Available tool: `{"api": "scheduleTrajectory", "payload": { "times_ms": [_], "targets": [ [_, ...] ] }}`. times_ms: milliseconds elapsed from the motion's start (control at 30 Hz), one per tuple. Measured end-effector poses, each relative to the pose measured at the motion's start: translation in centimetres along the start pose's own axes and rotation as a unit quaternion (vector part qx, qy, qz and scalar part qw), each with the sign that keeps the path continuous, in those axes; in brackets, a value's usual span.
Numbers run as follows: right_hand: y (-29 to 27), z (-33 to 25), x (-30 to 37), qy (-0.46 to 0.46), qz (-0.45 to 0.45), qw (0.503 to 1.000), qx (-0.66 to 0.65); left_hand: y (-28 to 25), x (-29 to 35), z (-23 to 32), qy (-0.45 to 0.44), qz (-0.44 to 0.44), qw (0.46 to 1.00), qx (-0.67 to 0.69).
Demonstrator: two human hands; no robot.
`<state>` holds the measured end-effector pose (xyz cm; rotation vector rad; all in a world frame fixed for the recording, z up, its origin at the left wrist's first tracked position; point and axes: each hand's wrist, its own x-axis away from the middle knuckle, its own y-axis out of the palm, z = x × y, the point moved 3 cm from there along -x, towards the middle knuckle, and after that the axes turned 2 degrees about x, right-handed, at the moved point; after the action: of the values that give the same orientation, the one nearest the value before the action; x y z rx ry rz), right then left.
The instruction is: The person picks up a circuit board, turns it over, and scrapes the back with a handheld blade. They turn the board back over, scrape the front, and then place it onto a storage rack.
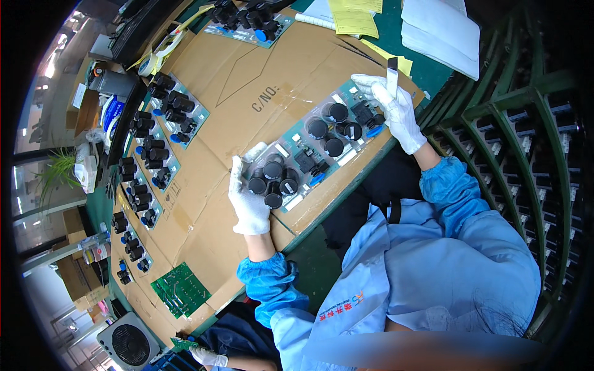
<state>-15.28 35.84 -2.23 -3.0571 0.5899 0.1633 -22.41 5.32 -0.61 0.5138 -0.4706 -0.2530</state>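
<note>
Left hand (249,207): white glove, half-curled, gripping the near end of the circuit board (323,159).
Right hand (399,114): bent fingers at the board's far end — slim flat tool (392,79) clasped in them.
Board: right between both hands, 2 clusters of 4 glossy black cylinders (317,128).
Cardboard (226,139): creased, brown, under the hands.

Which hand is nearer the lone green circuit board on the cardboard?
Left. Your left hand is up and right of that board; your right hand is much farther up-right.
</note>
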Motion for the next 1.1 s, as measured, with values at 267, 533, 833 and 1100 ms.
{"api": "scheduleTrajectory", "payload": {
  "times_ms": [267,533,833,1100],
  "targets": [
    [0.1,-0.2,0.1,-0.012,0.001,1.000,0.009,0.4,0.2,0.1,0.013,-0.041,0.999,-0.014],
    [-0.1,0.1,0.0,-0.018,0.002,1.000,0.008,0.3,0.6,0.3,0.035,0.012,0.997,-0.072],
    [-0.1,0.5,0.0,-0.012,0.003,1.000,0.011,-0.9,0.3,-0.3,0.119,0.000,0.982,-0.145],
    [0.0,0.3,0.1,-0.013,0.005,1.000,0.017,-0.8,0.5,-0.2,0.135,0.003,0.976,-0.173]
  ]
}}
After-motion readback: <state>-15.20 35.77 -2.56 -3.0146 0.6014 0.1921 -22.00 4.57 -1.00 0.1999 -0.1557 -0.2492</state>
